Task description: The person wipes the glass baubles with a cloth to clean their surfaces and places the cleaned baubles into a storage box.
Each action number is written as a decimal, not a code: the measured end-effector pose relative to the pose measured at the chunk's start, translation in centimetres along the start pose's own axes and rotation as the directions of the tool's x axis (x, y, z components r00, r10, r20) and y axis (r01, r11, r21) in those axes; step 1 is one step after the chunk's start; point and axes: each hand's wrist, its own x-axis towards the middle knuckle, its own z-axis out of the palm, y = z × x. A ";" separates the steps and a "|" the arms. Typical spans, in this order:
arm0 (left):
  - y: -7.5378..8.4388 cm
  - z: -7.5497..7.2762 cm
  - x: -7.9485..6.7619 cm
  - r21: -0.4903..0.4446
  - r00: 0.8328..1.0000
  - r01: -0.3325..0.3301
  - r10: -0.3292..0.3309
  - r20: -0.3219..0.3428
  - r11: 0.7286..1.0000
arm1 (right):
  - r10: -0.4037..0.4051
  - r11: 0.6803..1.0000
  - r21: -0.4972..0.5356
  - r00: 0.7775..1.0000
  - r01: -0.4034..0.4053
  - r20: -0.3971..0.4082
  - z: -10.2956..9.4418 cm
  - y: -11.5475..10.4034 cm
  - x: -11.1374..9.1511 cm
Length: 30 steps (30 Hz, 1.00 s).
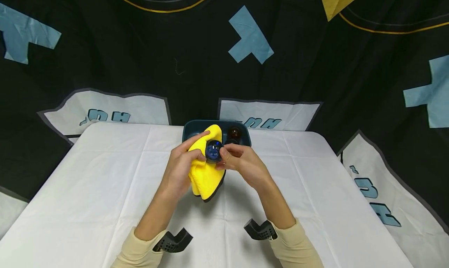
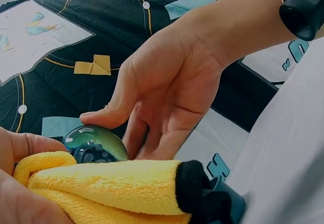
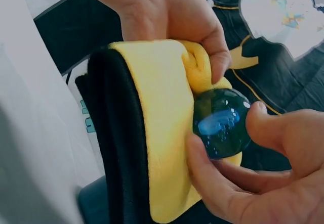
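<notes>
A glassy dark-blue ball (image 1: 213,151) sits against a yellow cloth (image 1: 206,181) with a dark backing. My left hand (image 1: 180,166) holds the cloth from the left, its thumb lying near the ball. From the right, my right hand (image 1: 245,163) pinches the ball between thumb and fingers. In the right wrist view the ball (image 3: 223,123) looks clear with a blue shape inside, and the cloth (image 3: 164,128) hangs folded beside it. The left wrist view shows the ball (image 2: 96,144) greenish above the cloth's fold (image 2: 116,183).
Behind the hands stands a dark teal tray (image 1: 194,126), partly hidden by the cloth. Inside it, at the right, lies a dark reddish-brown ball (image 1: 234,133), with another dark round thing partly hidden below. A white cloth (image 1: 140,182) covers the table; a black curtain (image 1: 175,65) hangs behind.
</notes>
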 end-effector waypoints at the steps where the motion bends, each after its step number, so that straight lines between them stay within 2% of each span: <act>1: 0.0 -0.1 0.0 -0.009 1.000 -0.001 0.001 0.002 1.000 | -0.021 1.000 0.015 1.000 0.021 -0.012 0.1 0.0 0.0; 4: -0.1 -0.2 0.0 -0.030 1.000 -0.005 0.005 0.006 1.000 | -0.080 0.995 0.055 0.995 0.083 -0.055 0.4 0.0 -0.1; 6: 0.0 -0.3 0.0 -0.033 1.000 -0.005 0.005 0.007 0.999 | -0.090 0.994 0.049 0.994 0.093 -0.063 0.3 0.0 -0.2; 14: -0.1 -0.1 0.0 -0.017 1.000 0.006 -0.006 0.001 1.000 | -0.014 0.999 0.039 1.000 0.015 -0.027 -0.1 -0.1 -0.3; 20: 0.0 0.1 0.0 -0.015 1.000 0.007 -0.007 0.001 1.000 | 0.020 0.999 0.049 0.999 -0.022 0.040 -0.2 0.1 0.0; 22: 0.0 0.1 0.0 -0.020 1.000 0.006 -0.006 0.000 1.000 | -0.001 0.997 0.073 1.000 -0.002 0.031 0.0 0.1 0.1; 27: -0.1 0.1 0.0 -0.028 1.000 0.002 -0.002 0.005 1.000 | -0.084 0.992 0.089 0.994 0.089 -0.064 0.3 0.0 -0.1; 30: 0.0 0.0 -0.1 -0.019 1.000 0.000 0.000 0.001 1.000 | -0.083 0.992 0.093 0.995 0.088 -0.055 0.1 -0.2 -0.3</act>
